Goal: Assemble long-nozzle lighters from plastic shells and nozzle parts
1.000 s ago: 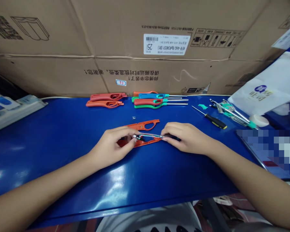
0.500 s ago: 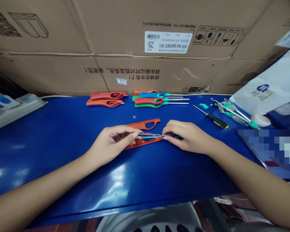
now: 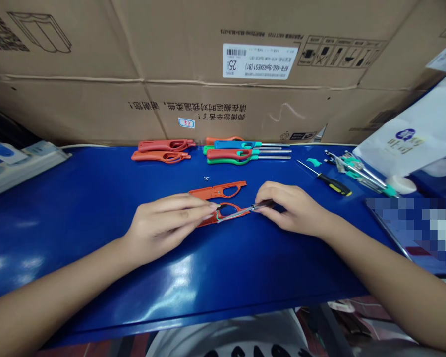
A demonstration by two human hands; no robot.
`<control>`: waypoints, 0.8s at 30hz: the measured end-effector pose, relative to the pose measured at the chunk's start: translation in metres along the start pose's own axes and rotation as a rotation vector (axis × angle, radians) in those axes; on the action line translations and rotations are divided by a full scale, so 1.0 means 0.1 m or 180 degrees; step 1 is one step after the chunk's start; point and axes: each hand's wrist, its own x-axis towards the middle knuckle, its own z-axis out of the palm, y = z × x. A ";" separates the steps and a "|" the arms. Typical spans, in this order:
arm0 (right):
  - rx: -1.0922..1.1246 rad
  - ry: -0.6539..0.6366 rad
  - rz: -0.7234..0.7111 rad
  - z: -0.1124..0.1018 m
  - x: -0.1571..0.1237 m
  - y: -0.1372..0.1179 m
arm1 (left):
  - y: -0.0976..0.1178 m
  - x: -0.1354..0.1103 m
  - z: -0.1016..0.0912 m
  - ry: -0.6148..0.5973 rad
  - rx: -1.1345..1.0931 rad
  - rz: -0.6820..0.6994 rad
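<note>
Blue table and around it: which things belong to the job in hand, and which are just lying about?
Seems to belong:
thin wires at the right hand
upper orange shell half
lower orange shell half
probably the screwdriver, in neither hand

Likely just lying about:
white bag
power strip
cardboard box behind

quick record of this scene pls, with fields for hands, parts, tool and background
left hand: fingertips over the lower orange shell half; grip partly hidden
right hand: pinching a dark piece with wires running from it
upper orange shell half: lying on the blue table
screwdriver: on the table, beyond the right hand
lighters: at the back, near the box
</note>
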 end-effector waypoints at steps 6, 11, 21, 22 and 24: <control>-0.0088 0.0096 -0.0140 0.00 0.01 0.01 | 0.00 0.00 0.03 0.0019 0.0189 0.0247; -0.0116 0.0064 -0.0144 0.00 0.02 0.00 | 0.05 0.03 0.07 -0.0034 -0.0156 -0.0498; -0.0190 0.0404 -0.0490 0.01 0.02 0.00 | 0.07 0.07 0.09 -0.0785 -0.1830 -0.2627; -0.0207 0.0445 -0.0524 0.01 0.02 0.00 | 0.07 0.07 0.10 -0.0875 -0.1875 -0.2631; -0.0242 0.0509 -0.0574 0.00 0.02 -0.01 | 0.08 0.07 0.11 -0.0986 -0.1877 -0.2551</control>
